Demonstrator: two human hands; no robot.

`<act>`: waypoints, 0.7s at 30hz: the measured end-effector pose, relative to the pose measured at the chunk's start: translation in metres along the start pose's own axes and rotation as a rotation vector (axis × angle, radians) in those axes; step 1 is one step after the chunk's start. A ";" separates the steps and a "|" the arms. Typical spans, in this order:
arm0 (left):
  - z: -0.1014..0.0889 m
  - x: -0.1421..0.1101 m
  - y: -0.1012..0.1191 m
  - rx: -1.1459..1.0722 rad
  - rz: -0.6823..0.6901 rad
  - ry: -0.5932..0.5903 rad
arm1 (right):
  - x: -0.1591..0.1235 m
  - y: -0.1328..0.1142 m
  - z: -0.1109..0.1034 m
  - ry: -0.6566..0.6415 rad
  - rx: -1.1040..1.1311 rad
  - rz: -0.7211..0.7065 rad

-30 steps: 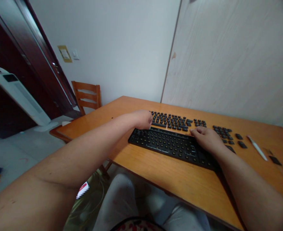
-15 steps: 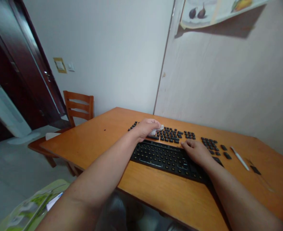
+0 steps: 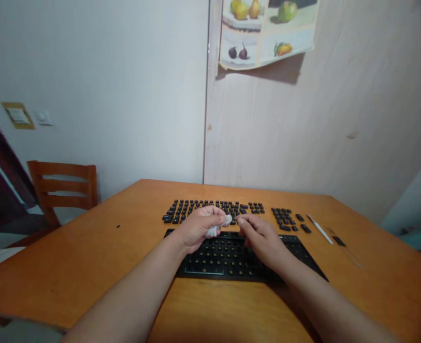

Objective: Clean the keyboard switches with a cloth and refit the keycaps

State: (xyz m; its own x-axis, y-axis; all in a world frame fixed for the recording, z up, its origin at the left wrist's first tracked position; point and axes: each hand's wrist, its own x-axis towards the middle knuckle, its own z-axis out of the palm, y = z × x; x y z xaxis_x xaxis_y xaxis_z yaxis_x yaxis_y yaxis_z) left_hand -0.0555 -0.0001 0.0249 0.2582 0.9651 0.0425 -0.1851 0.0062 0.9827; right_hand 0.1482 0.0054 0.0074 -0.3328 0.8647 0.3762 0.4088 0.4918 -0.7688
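My left hand (image 3: 200, 226) is closed on a crumpled white tissue (image 3: 213, 231), part of which pokes out past the thumb and fingertips. Facing it, my right hand (image 3: 262, 237) has thumb and forefinger pinched together close to the tissue; whatever is between them is too small to make out. Both hands hover over a black keyboard base (image 3: 210, 264) with its keycaps off and rows of small key posts showing. Behind the base, loose black keycaps (image 3: 185, 209) lie in rows on the wooden table, partly hidden by my hands.
Number-pad keycaps (image 3: 283, 218) lie to the right, beside a white pen-like stick (image 3: 320, 229) and a small dark tool (image 3: 339, 241) with a thin wire. One tiny dark piece (image 3: 118, 226) is on the table (image 3: 124, 267) at left. A wooden chair (image 3: 67, 188) stands beyond the left edge.
My view has turned to the right. My hands have come closer together above the keyboard base; my right hand has lifted from the base's back edge towards the tissue in my left hand.
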 end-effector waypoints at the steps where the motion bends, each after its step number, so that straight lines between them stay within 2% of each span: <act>1: 0.004 -0.002 0.000 0.023 -0.004 -0.008 | -0.002 -0.004 0.002 -0.025 0.057 0.024; 4: 0.014 -0.008 0.000 0.099 -0.015 -0.027 | -0.007 -0.013 0.005 -0.073 0.120 0.022; 7: 0.019 -0.011 0.000 0.205 0.003 -0.018 | -0.010 -0.013 0.007 -0.084 0.075 0.004; 10: 0.020 -0.012 -0.001 0.327 0.036 0.002 | -0.011 -0.010 0.008 -0.093 0.045 0.017; 16: 0.019 -0.014 -0.003 0.454 0.105 -0.005 | -0.010 -0.006 0.011 -0.097 0.139 0.013; 18: 0.021 -0.016 -0.002 0.541 0.161 -0.008 | -0.010 -0.008 0.012 -0.068 0.198 0.044; 21: 0.022 -0.019 0.000 0.745 0.334 -0.041 | -0.008 -0.010 0.013 -0.050 0.400 0.166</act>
State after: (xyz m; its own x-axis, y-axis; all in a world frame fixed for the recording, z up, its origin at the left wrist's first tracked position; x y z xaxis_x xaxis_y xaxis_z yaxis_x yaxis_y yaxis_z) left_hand -0.0391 -0.0240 0.0282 0.3378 0.8750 0.3469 0.4165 -0.4695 0.7785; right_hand 0.1356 -0.0082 0.0054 -0.3349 0.9179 0.2130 0.1017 0.2599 -0.9603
